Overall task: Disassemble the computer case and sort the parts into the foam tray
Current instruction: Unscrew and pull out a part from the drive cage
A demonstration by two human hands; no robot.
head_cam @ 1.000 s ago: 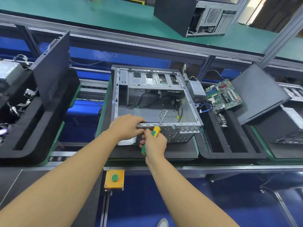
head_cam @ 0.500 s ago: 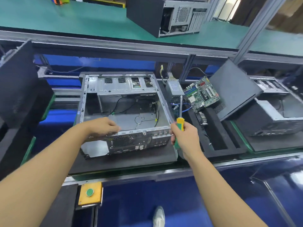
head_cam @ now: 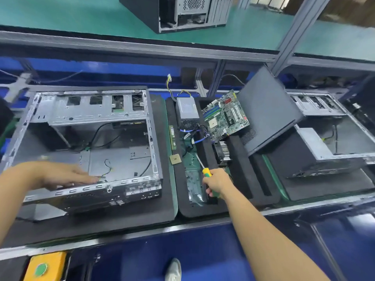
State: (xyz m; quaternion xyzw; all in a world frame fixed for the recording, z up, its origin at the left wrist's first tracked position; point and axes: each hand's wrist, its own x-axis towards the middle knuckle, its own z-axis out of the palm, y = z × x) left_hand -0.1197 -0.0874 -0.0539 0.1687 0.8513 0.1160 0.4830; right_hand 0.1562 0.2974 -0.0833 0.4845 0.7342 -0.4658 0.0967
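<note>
the open case (head_cam: pixel 97 112) lies on its side on a black mat (head_cam: pixel 162 201) at the left of the worktop, its inside bare but for a few loose wires. just right of it sits the foam tray (head_cam: pixel 199 212), holding parts. a power supply (head_cam: pixel 186 108) lies at the far end with its wires sticking up. a motherboard (head_cam: pixel 225 116) leans tilted in the next slot, with a cooler (head_cam: pixel 222 151) just below it. a side panel (head_cam: pixel 265 110) is propped at a slant on the tray's right side. a memory stick (head_cam: pixel 172 137) and a small square chip (head_cam: pixel 175 159) lie on the tray's left rim. a second case (head_cam: pixel 324 138) stands further right, and a third case (head_cam: pixel 178 13) sits on the green shelf (head_cam: pixel 81 15) above. a yellow button box (head_cam: pixel 45 266) and a shoe (head_cam: pixel 173 268) show below the worktop's edge.

the left hand (head_cam: pixel 67 176), a little blurred, lies flat with straight fingers on the case's near rim, gripping nothing. the right hand (head_cam: pixel 217 182) reaches over the tray's near left slot, fingers curled round the green-and-yellow handle of a screwdriver (head_cam: pixel 206 172), its shaft pointing up and away to the left.
</note>
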